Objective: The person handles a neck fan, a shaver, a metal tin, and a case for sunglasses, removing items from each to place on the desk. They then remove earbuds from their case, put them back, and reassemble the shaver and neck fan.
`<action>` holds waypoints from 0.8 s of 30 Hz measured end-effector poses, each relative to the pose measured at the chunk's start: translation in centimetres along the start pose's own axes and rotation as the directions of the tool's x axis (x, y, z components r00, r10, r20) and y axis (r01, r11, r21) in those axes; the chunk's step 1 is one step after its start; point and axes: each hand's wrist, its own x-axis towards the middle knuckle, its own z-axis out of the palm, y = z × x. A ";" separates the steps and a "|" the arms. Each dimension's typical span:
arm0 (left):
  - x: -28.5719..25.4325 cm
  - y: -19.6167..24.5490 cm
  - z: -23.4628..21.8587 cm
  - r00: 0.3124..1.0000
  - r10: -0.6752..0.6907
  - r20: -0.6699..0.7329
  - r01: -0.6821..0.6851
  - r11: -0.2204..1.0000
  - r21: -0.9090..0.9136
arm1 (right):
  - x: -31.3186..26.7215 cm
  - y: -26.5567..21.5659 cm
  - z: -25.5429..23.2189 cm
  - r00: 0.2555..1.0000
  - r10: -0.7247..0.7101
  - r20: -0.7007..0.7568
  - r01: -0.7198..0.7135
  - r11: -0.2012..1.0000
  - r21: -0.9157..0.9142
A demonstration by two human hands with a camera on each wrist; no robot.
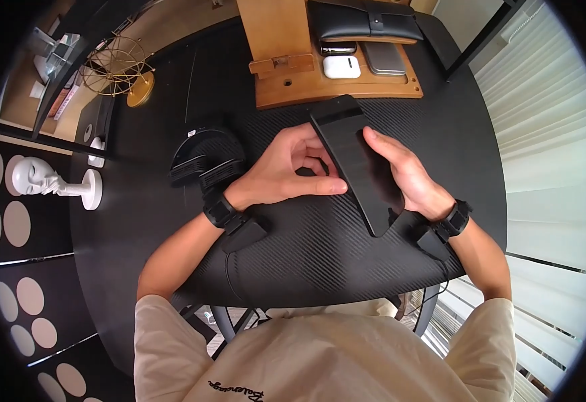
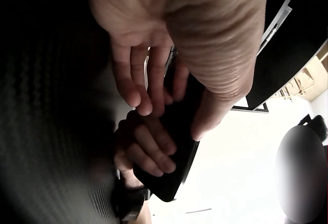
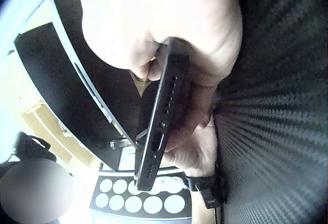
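A black smartphone (image 1: 367, 171) is held tilted above the desk between both hands. My right hand (image 1: 410, 175) grips it along its right side, thumb on that edge and fingers across the back, as the left wrist view shows. My left hand (image 1: 281, 167) is at the opposite edge, its thumb tip against the side and its bent fingers behind the phone. In the right wrist view the phone's bottom edge (image 3: 159, 124) faces the camera, showing a charging port and a row of small holes. Black straps with small boxes sit on both wrists.
The desk (image 1: 293, 261) has a black textured top. Left of the hands lies a round black device (image 1: 209, 151). A wooden stand (image 1: 336, 90) at the back carries a white earbud case (image 1: 341, 67), a grey flat case (image 1: 383, 58) and a black pouch (image 1: 367, 21). A white figurine (image 1: 52, 181) is far left.
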 end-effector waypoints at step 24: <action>0.0 -0.1 0.3 0.999 -0.010 -0.030 0.012 0.998 0.059 | -0.2 -0.2 0.6 0.997 0.023 -0.073 -0.020 0.999 0.039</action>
